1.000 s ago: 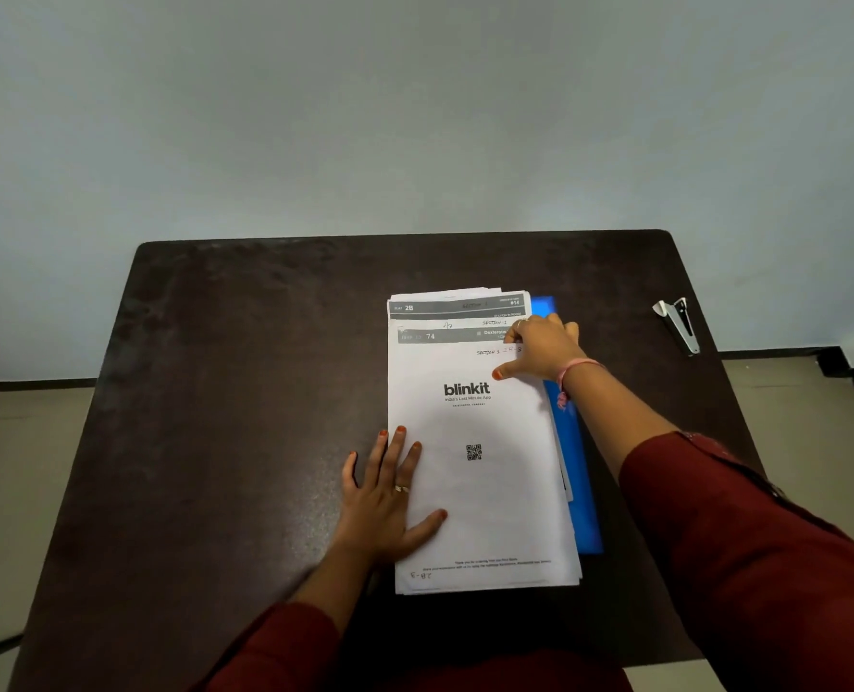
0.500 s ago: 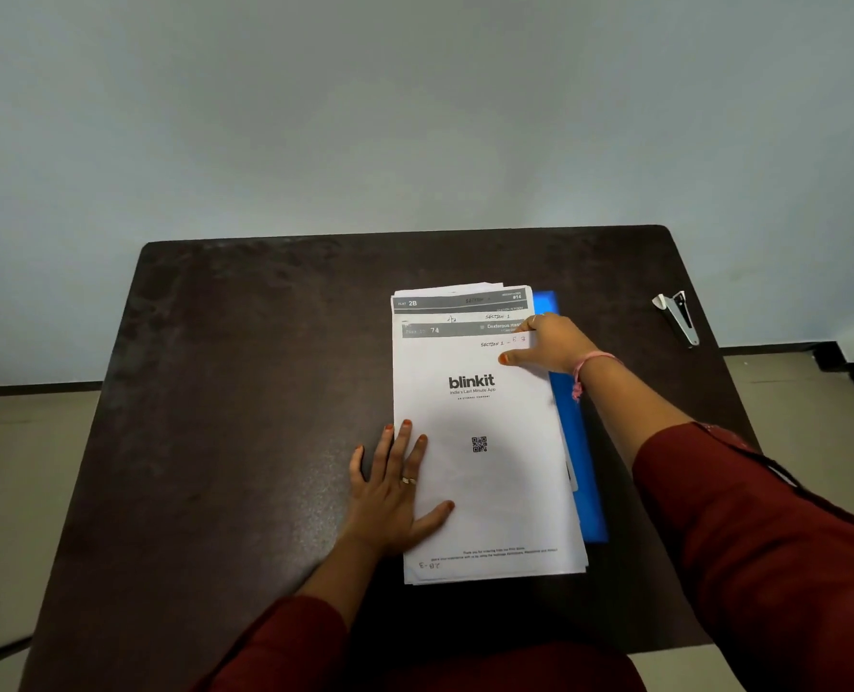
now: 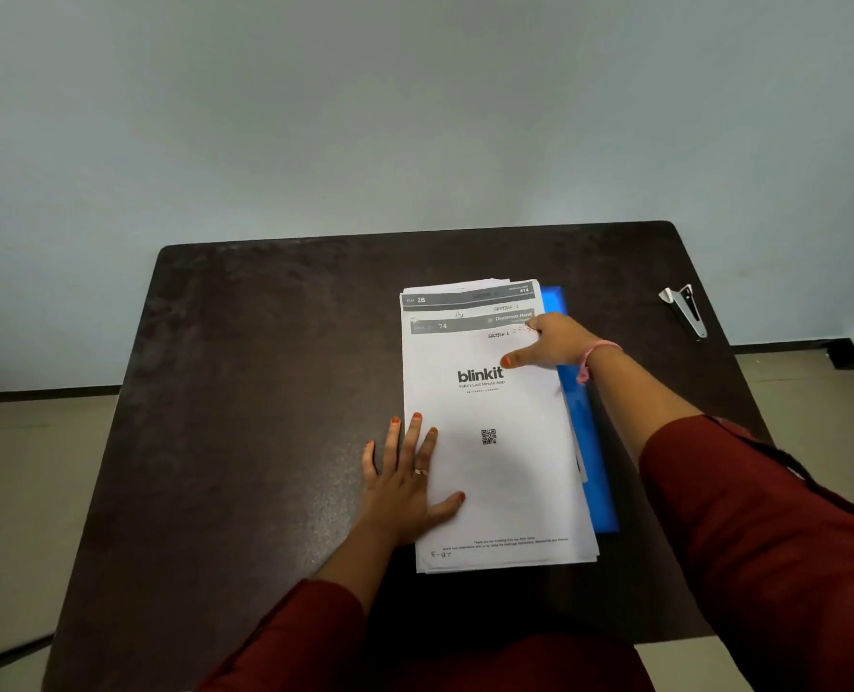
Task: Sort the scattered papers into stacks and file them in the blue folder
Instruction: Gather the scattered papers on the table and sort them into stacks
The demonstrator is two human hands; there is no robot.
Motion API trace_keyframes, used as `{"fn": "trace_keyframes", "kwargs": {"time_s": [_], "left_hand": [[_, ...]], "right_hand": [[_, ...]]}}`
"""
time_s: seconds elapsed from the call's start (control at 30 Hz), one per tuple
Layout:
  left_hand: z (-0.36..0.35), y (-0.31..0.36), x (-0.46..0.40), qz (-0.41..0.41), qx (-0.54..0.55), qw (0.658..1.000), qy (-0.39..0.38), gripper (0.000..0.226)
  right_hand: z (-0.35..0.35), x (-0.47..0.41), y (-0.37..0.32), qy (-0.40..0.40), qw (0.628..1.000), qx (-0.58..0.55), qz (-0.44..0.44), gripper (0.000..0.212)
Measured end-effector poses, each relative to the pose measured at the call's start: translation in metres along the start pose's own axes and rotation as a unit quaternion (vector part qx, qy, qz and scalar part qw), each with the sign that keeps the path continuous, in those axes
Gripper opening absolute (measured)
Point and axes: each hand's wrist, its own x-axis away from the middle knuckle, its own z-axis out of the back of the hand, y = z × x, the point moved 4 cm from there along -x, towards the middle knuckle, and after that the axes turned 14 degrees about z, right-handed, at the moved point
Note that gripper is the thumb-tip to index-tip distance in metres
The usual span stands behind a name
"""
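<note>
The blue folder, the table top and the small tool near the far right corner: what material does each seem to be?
Blue folder: probably plastic, its bright blue surface looks smooth.
Table top: dark brown, mottled with a dull sheen; laminate or coated wood, I cannot tell which.
Small tool: looks like pale metal jaws with a dark part, likely a staple remover.

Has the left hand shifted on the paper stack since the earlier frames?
No. The left hand lies flat on the paper stack's left edge, same distance from the QR code.

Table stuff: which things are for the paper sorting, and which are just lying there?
For the job:
- papers, stacked
- blue folder, under them
- left hand, flat on the papers
- right hand, at their far corner

Just lying there:
- staple remover
</note>
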Motion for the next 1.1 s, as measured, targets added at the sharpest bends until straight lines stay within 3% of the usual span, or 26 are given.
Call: {"fn": "trace_keyframes", "kwargs": {"time_s": [0.1,0.23,0.4,0.53,0.6,0.63,0.7,0.73,0.77,0.83,0.9,0.97,1.03,1.1], "left_hand": [[-0.001,-0.001,0.000,0.000,0.009,1.000,0.009,0.090],[-0.003,-0.001,0.001,-0.008,0.030,0.999,0.016,0.088],[-0.002,-0.002,0.002,-0.023,0.074,0.996,0.046,0.083],[0.019,-0.003,0.001,-0.005,0.222,0.969,0.110,0.085],[0.043,-0.001,-0.009,0.087,0.367,0.919,0.110,0.089],[0.057,0.000,-0.015,0.140,0.471,0.867,0.083,0.083],[0.081,0.004,-0.029,0.202,0.675,0.709,0.009,0.054],[0.091,0.005,-0.037,0.208,0.738,0.641,-0.033,0.044],[0.100,0.006,-0.045,0.195,0.775,0.596,-0.076,0.041],[0.117,0.008,-0.055,0.156,0.815,0.536,-0.158,0.045],[0.127,0.010,-0.062,0.125,0.823,0.516,-0.203,0.047],[0.132,0.009,-0.067,0.102,0.826,0.507,-0.224,0.047],[0.132,0.012,-0.068,0.082,0.819,0.513,-0.244,0.047],[0.132,0.016,-0.063,0.085,0.797,0.542,-0.254,0.034]], "right_hand": [[-0.001,0.016,-0.004,0.040,0.977,-0.211,0.017,0.043],[-0.018,0.040,0.009,0.119,0.906,-0.404,0.032,0.057],[-0.055,0.079,0.031,0.236,0.880,-0.413,-0.001,0.025],[-0.062,0.089,0.025,0.269,0.847,-0.459,0.015,0.024],[-0.059,0.093,0.018,0.256,0.823,-0.506,0.022,0.025],[-0.056,0.096,0.015,0.243,0.815,-0.526,0.028,0.026],[-0.052,0.099,0.013,0.213,0.807,-0.550,0.035,0.026],[-0.051,0.100,0.011,0.196,0.805,-0.559,0.038,0.028],[-0.050,0.101,0.010,0.182,0.804,-0.565,0.041,0.032],[-0.052,0.102,0.009,0.159,0.804,-0.572,0.045,0.058],[-0.054,0.103,0.008,0.138,0.809,-0.570,0.044,0.080],[-0.057,0.103,0.008,0.130,0.809,-0.571,0.049,0.087],[-0.057,0.106,0.005,0.131,0.805,-0.577,0.044,0.077],[-0.058,0.108,0.006,0.136,0.808,-0.573,0.033,0.055]]}}
